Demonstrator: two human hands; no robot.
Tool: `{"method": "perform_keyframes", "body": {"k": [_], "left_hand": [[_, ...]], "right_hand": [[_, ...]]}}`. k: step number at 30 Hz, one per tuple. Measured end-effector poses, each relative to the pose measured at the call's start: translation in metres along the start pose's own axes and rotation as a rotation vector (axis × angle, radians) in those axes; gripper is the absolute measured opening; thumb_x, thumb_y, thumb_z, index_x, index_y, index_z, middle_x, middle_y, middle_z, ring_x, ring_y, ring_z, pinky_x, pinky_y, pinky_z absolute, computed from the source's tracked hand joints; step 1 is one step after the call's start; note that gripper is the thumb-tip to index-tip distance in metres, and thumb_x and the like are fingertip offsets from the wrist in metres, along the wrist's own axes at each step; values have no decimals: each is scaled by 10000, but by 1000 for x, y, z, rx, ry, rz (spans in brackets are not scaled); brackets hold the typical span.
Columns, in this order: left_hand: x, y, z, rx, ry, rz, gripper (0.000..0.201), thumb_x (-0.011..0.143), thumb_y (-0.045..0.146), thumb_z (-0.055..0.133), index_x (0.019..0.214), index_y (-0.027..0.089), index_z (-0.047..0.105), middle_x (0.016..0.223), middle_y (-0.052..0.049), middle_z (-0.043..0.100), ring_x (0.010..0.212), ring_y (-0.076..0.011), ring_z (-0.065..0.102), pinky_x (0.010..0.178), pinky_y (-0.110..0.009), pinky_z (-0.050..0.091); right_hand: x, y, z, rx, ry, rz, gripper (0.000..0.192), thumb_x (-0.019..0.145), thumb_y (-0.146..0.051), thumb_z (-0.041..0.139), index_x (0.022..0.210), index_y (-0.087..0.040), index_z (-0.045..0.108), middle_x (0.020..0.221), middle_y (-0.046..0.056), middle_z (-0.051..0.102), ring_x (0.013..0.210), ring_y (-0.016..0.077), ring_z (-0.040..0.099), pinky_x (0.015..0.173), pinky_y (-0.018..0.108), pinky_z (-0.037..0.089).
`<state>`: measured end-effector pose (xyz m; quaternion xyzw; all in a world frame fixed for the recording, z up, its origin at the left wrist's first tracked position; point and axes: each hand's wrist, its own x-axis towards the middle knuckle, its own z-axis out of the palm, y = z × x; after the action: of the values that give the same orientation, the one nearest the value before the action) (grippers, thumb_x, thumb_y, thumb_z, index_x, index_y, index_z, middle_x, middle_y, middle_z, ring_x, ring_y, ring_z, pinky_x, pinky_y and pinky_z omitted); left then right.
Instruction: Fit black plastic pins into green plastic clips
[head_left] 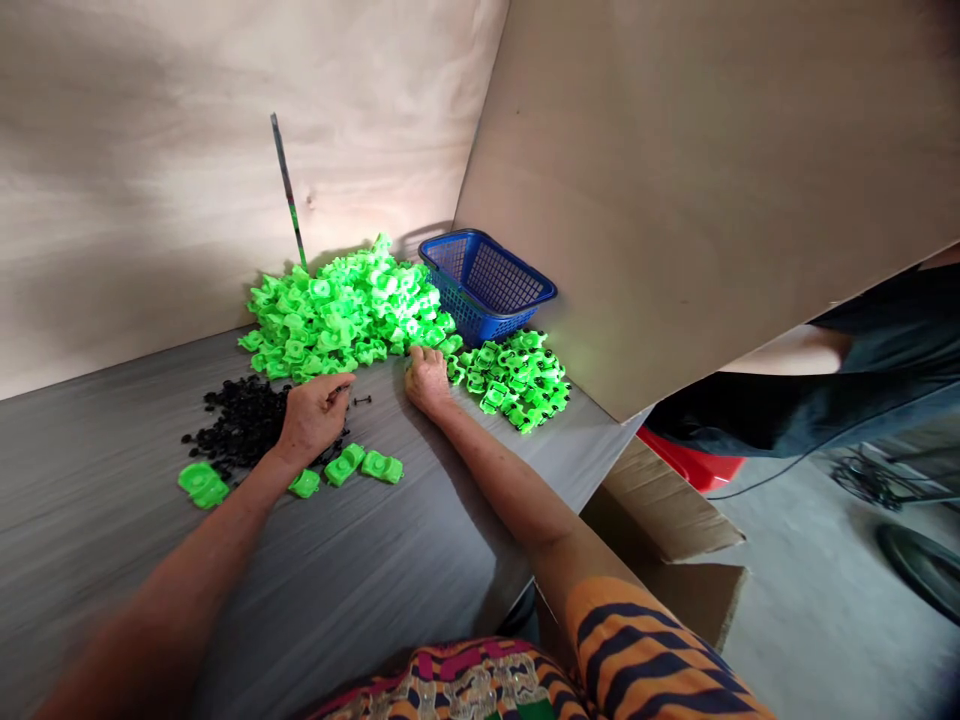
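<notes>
My left hand [315,412] is closed in a pinch at the right edge of a heap of black wheel-and-axle pieces [244,420]. A small dark bit, which looks like a wheel axle, shows at its fingertips. One loose wheel axle [363,400] lies on the table just right of it. My right hand [427,378] is curled closed, knuckles up, at the front edge of a large pile of bright green toy car bodies [337,310]; what its fingers hold is hidden. Beside it on the right is a smaller pile of green toy cars with black wheels [517,380].
Several green car bodies [382,466] lie at the front of the grey table [360,580]. A blue plastic basket [487,290] stands behind the wheeled cars. Wooden panels [675,170] rise behind and right. Beyond are cardboard boxes [667,500] and another person's arm [787,355].
</notes>
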<state>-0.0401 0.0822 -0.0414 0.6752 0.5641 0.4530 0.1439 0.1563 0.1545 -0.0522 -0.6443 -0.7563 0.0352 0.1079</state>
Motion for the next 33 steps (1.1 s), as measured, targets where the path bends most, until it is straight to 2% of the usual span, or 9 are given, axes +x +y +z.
{"method": "perform_keyframes", "body": {"k": [4,8,11,14,20,24,27,30,33], "left_hand": [[0,-3,3,24,-28,-9,310,816,304,541,937,196,805,935,-72,813,751,-207,718,731,-290,558],[-2,-5,2,142,-87,29,320,848,265,523,998,194,797,948,-75,807,769,-209,702,781,-309,556],[-5,-2,1,332,-179,130,314,886,249,524,1042,180,786,1015,-122,787,938,-279,688,873,-391,538],[-6,5,1,491,-294,231,284,925,263,528,983,164,788,1068,-162,762,1036,-335,636,925,-456,504],[-2,7,7,627,-411,214,301,941,253,521,890,172,806,1012,-160,752,1010,-331,594,891,-458,472],[-1,2,7,621,-450,207,351,940,202,477,858,175,817,978,-156,754,995,-321,599,880,-457,463],[-2,1,5,602,-448,225,359,938,199,472,823,162,810,953,-164,751,977,-323,600,869,-464,465],[-3,1,5,591,-416,240,338,946,239,494,839,167,806,971,-158,752,982,-324,598,873,-463,469],[-4,2,6,573,-380,243,311,940,236,510,867,174,806,1003,-147,757,989,-318,607,893,-459,476]], "right_hand": [[10,-1,1,-12,-12,10,507,983,-192,407,1481,-168,496,1384,189,567,1246,321,455,1013,451,398],[14,-8,4,-27,5,44,436,1003,-209,371,1365,-169,612,1340,203,577,1242,334,447,991,478,395],[13,-10,5,-44,3,52,419,1018,-232,373,1333,-199,648,1313,187,582,1237,325,449,978,460,397],[8,-13,5,-50,3,38,406,1029,-261,383,1311,-231,674,1280,165,598,1232,316,454,975,444,395],[-5,-24,3,-12,-48,-158,379,1035,-244,380,1221,-177,703,1212,162,649,1196,305,474,974,419,381],[-11,-34,1,-28,-81,-328,356,1031,-197,381,1155,-138,710,1171,169,665,1173,283,507,983,385,388],[-13,-34,3,7,-70,-400,304,1012,-170,422,1089,-141,715,1105,159,683,1120,267,548,962,365,413],[-7,-23,6,180,15,-381,259,991,-163,451,1048,-174,704,1016,116,695,1000,231,600,889,322,451],[11,-7,4,467,280,-282,223,966,-170,461,998,-196,680,998,88,684,944,204,624,863,300,478]]}}
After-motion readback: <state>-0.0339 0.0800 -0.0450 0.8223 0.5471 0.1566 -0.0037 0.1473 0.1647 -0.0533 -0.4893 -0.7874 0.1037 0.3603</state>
